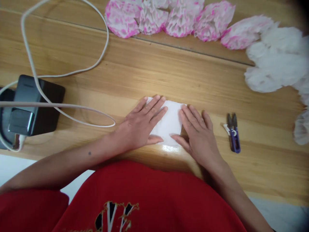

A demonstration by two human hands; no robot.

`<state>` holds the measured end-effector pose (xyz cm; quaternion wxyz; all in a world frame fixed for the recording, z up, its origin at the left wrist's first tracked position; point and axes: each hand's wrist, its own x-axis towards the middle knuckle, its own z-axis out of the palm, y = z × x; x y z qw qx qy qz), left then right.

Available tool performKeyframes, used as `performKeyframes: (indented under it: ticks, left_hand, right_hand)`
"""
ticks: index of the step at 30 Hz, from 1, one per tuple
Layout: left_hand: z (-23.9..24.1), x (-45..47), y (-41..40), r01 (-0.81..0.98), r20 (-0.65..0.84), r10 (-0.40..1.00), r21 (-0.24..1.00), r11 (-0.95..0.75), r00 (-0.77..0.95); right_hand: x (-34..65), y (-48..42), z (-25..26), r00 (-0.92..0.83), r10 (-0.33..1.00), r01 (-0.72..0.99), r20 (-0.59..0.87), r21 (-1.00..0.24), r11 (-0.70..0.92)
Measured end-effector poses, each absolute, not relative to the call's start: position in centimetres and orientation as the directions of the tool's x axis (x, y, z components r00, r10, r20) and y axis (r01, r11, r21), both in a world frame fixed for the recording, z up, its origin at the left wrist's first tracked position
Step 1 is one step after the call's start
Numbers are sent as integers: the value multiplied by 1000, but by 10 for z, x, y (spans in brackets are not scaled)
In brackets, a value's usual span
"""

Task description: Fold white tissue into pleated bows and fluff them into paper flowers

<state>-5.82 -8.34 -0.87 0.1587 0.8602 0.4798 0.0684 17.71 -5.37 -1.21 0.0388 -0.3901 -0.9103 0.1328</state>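
Note:
A white sheet of paper (pixel 170 124) lies flat on the wooden table (pixel 149 71) near its front edge. My left hand (pixel 142 124) rests palm down on the sheet's left half, fingers stretched out and apart. My right hand (pixel 196 133) lies palm down on the sheet's right edge, fingers spread too. Both hands press on the paper; neither grips anything. Small purple-handled snips (pixel 233 132) lie on the table just right of my right hand.
Pink-and-white paper flowers (pixel 169 16) line the back edge; white ones (pixel 277 61) pile at the right. A black box (pixel 33 104) with a plug sits at the left, and a white cable (pixel 62 112) loops across the table.

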Motion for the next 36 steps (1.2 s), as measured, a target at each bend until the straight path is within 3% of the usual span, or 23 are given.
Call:
performKeyframes:
  ticks: [4, 8, 11, 18, 26, 31, 36]
  left_hand:
    - [-11, -60, -81, 778, 12, 848, 392, -491, 529]
    - [6, -73, -87, 706, 167, 866, 517, -484, 471]
    - [20, -80, -105, 627, 288, 847, 575, -527, 447]
    - [8, -73, -141, 718, 223, 796, 346, -605, 563]
    - [8, -71, -135, 781, 88, 802, 189, -596, 591]
    - [8, -69, -135, 794, 97, 809, 157, -588, 580]
    - [4, -67, -136, 795, 131, 832, 248, -554, 539]
  right_hand:
    - [179, -51, -13, -703, 711, 671, 15, -316, 671]
    - [189, -57, 0, -739, 658, 558, 145, -415, 718]
    - [195, -72, 12, -733, 647, 537, 211, -403, 741]
    - [187, -96, 13, -767, 589, 546, 254, -222, 808]
    - [181, -93, -1, -785, 567, 577, 248, -41, 816]
    - [178, -98, 6, -760, 586, 584, 281, -101, 806]
    - [168, -104, 10, -766, 575, 556, 288, -154, 817]
